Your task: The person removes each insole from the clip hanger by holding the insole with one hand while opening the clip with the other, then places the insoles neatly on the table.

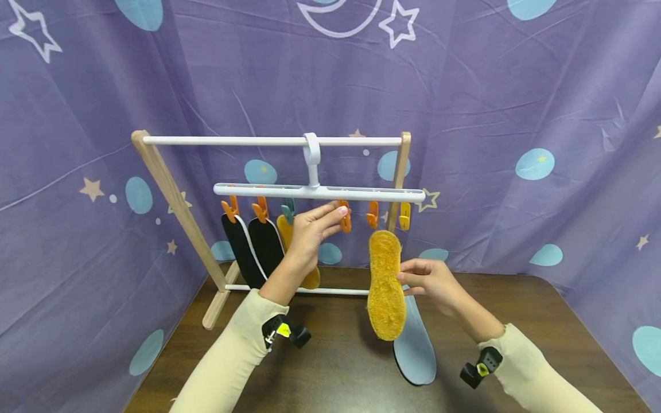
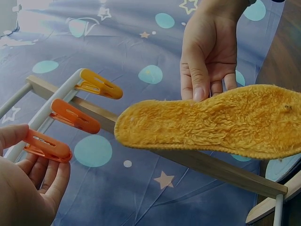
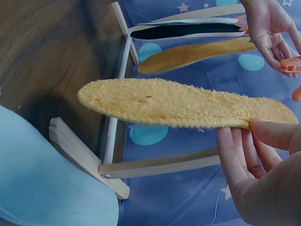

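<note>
My right hand [image 1: 432,282] pinches a fuzzy yellow insole [image 1: 386,285] by its side edge and holds it upright below the hanger's right half. With thumb and fingers, my left hand [image 1: 311,232] grips an orange clothespin [image 2: 48,146] that hangs from the white hanger bar [image 1: 361,194]. Right of it hang another orange clothespin [image 1: 372,215] and a yellow clothespin [image 1: 405,216], neither holding anything. On the left side, two black insoles [image 1: 240,250] hang from orange clothespins, and a second yellow insole [image 3: 197,54] hangs from a green clothespin [image 1: 288,210], partly behind my left hand.
The hanger hooks over the white top rod [image 1: 227,140] of a wooden-ended rack [image 1: 178,201] on a brown table [image 1: 330,355]. A light blue insole [image 1: 416,350] lies on the table behind and below the held one. A purple patterned curtain [image 1: 490,115] surrounds the table.
</note>
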`<state>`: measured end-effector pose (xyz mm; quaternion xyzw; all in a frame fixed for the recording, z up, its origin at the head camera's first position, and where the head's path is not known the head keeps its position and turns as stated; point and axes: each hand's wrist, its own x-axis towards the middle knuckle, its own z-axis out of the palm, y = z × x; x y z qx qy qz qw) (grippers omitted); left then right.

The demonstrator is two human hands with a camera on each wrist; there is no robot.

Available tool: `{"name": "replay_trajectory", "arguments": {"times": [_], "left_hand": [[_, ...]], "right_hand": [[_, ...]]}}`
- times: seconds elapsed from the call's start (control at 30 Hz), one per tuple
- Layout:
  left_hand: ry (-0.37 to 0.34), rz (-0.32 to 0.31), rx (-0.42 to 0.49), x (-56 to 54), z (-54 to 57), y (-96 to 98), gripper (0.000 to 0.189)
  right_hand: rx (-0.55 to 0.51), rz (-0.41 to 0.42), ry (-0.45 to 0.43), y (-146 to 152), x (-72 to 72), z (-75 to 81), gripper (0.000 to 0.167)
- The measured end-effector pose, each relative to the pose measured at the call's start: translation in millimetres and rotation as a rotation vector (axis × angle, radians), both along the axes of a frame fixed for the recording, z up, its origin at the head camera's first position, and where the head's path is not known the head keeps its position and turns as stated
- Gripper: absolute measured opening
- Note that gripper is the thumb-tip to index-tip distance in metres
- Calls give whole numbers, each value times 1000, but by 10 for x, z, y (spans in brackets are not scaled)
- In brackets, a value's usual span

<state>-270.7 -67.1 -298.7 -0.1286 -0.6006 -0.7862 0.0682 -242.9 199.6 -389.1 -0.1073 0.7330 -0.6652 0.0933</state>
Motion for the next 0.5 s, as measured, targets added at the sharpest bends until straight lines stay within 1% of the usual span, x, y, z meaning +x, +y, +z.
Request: {"name": "replay_trajectory", "arguments": {"times": [0.37,0.5], "left_hand": [[-3,7,-4,3,-3,1,37],[-5,7,2,3,-1,6,35]], "right_hand": [[8,-15,-28,123,27,-31,22],[15,-11,-40,160,36,-52,24]]}}
